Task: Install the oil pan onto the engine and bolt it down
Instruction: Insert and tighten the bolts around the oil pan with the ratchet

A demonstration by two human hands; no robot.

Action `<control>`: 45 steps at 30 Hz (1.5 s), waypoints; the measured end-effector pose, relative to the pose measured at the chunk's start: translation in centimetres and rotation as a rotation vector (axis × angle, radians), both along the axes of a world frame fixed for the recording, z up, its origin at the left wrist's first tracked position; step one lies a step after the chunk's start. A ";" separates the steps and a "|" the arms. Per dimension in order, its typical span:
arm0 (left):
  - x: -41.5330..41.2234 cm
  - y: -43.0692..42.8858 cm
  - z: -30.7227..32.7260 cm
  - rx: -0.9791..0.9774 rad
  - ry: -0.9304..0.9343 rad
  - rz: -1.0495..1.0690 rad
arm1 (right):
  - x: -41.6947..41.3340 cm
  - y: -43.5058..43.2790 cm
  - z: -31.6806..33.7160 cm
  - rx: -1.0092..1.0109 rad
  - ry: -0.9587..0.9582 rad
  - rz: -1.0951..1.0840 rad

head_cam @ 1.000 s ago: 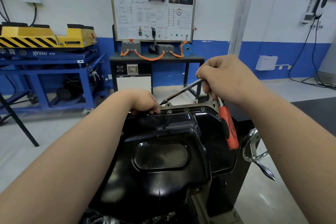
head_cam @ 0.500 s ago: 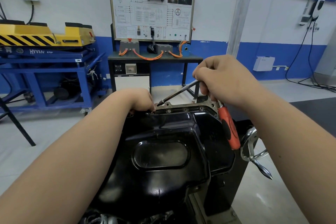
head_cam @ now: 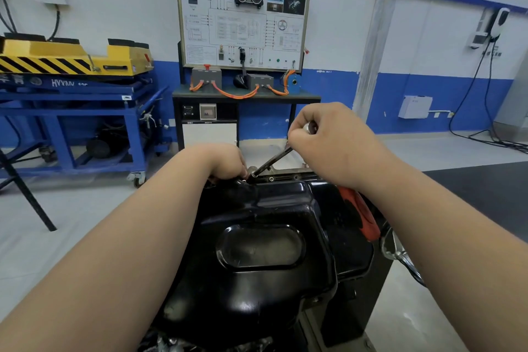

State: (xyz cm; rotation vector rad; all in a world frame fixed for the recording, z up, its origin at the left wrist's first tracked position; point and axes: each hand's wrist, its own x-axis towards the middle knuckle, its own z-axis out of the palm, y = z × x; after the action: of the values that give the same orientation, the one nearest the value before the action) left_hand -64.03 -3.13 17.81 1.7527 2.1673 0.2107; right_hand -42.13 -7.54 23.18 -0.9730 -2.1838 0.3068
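Right hand fists the one wrench, its tip down just beside the curled fingers of the left hand, at the far rim of the one oil pan; what those fingers pinch, can't tell.

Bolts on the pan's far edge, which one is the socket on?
The bolt by the left hand, under the socket tip; the next bolt to the right is bare.

Left forearm, right forearm: bare along the whole visible length. Left hand, right hand: bare, fingers mostly hidden behind the knuckles.
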 end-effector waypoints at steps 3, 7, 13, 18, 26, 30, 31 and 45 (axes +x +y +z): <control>-0.1 0.0 0.0 0.020 0.021 0.000 | -0.3 -0.1 0.0 0.011 0.004 0.001; 0.1 -0.2 0.0 0.016 0.058 -0.008 | -0.6 -0.2 -0.3 0.014 -0.028 0.003; 0.3 -0.4 0.0 0.016 0.081 -0.022 | -0.6 -0.7 -0.6 0.067 -0.112 -0.011; 0.5 -0.8 0.2 0.039 0.064 -0.006 | -1.0 -2.0 -0.5 0.255 -0.423 0.054; 0.7 -2.8 1.9 0.403 -0.885 0.255 | -1.6 -1.8 -0.1 0.462 -0.621 0.041; 2.4 -5.3 2.8 0.548 -0.714 0.223 | -1.5 -1.7 -1.2 0.582 -0.636 -0.010; 2.8 -6.0 2.2 0.607 -0.628 0.194 | -1.4 -1.8 -1.6 0.597 -0.637 -0.020; 5.2 -8.6 -1.2 1.088 -0.133 -0.199 | -3.3 -1.1 0.4 0.391 -0.548 -0.004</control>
State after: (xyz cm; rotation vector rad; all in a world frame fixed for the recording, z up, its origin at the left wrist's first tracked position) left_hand -58.86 -11.72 16.61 2.3144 1.8387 1.6323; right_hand -45.38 -8.62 23.61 -0.9062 -2.5868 -0.4288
